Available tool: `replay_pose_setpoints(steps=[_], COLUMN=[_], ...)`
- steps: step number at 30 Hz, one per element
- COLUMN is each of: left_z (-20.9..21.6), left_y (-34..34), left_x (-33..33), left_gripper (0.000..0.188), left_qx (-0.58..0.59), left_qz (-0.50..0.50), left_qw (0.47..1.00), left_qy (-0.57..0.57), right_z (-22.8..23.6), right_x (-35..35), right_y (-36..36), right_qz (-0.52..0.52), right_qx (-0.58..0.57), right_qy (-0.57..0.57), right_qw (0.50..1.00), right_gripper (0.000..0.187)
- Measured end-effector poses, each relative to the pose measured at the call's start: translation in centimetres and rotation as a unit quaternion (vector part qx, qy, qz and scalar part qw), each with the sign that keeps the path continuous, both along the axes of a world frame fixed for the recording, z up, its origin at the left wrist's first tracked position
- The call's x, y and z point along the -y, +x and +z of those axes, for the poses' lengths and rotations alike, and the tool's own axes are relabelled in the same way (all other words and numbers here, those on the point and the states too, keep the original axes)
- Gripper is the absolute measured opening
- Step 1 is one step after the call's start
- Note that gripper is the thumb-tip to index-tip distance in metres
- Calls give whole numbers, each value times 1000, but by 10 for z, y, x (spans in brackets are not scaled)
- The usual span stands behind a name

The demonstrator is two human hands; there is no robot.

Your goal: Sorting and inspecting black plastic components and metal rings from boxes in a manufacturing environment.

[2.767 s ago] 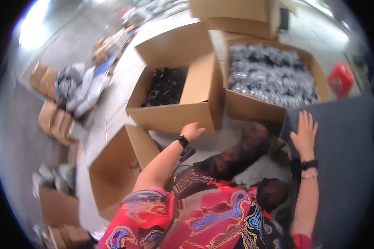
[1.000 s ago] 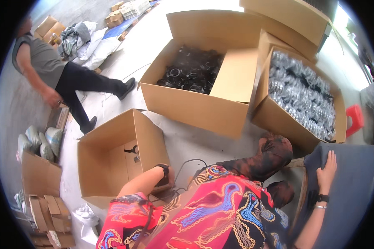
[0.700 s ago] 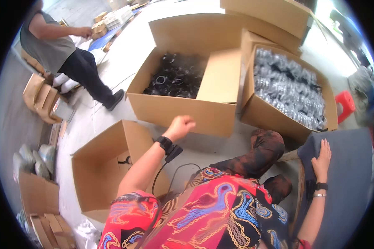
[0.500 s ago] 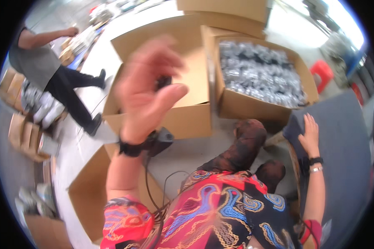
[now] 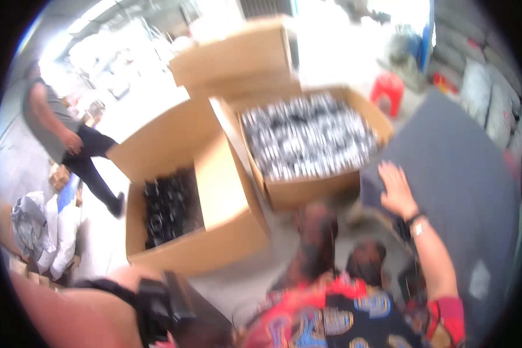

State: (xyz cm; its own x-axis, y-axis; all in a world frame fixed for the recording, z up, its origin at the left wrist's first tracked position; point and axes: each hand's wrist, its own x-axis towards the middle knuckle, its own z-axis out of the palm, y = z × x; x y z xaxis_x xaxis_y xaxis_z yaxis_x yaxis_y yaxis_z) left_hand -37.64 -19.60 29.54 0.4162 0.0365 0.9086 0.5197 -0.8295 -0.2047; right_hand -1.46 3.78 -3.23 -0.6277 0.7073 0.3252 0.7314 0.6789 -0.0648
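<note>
My right hand (image 5: 398, 192) lies flat on the corner of a grey table top (image 5: 446, 168), its fingers stretched out and nothing in them. Big and blurred at the lower left is my left hand (image 5: 58, 313), close to the camera; its fingers are cut off or hidden. A black device is strapped at that wrist. Ahead stands an open cardboard box (image 5: 214, 249) with many small black parts (image 5: 171, 206) in its left portion and a cardboard panel beside them. To its right, a second carton (image 5: 313, 191) is filled with rows of clear-wrapped pieces (image 5: 310, 136).
A larger carton (image 5: 238, 55) rises behind the two boxes. A red stool (image 5: 387, 93) stands beyond the table. At far left a person in a grey top (image 5: 52, 122) is on foot, near wrapped bags (image 5: 40, 232). Stuffed sacks (image 5: 487, 98) line the right side.
My left hand has swung from over the left box down to the lower left. The view has shifted, showing the black parts. My right hand stays on the table; the other person's arm has lowered.
</note>
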Motion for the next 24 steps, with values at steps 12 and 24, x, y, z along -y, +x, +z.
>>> replay_pose_setpoints(steps=[12,24], left_z=[5,-369], left_y=[-44,-162], left_x=[-6,73], left_gripper=[52,59], left_qx=[44,34], left_qz=[269,603], left_qw=[957,579], left_qy=[98,-548], right_z=[10,-6], right_x=[18,10], right_y=[5,0], right_qz=[14,-5], right_qx=[-9,19], right_qy=[0,-34], right_qw=[1000,999], right_gripper=[67,72])
